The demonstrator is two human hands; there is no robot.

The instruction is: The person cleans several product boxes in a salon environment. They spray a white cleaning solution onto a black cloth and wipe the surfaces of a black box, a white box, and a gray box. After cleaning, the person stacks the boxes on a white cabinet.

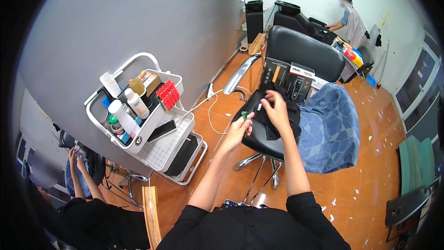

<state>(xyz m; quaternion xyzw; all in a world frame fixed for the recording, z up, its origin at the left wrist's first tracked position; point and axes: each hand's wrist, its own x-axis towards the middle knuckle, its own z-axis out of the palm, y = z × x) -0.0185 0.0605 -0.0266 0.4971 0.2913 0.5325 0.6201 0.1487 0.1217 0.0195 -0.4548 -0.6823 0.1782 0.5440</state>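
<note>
My left hand point(237, 132) is closed around a small green object point(245, 115), glossy like plastic; its exact kind is hard to tell. To its right my right hand point(276, 110) hovers with curved fingers apart and nothing visible in them. Both are above the seat of a black salon chair point(307, 50). A crumpled black cloth point(293, 116) lies on that seat, partly behind my right hand. Against the backrest stand a dark box point(272, 67) and a hair clipper box point(298, 81). A blue patterned cloth point(327, 132) drapes over the chair's right side.
At left stands a white rolling trolley point(185, 119) with bottles point(137, 104), a white comb point(110, 84), red plastic pieces point(169, 95) and a black phone-like device point(162, 131). A white cable point(210, 111) trails across the floor. Farther back, a person point(352, 24) stands beside a shampoo chair point(295, 21).
</note>
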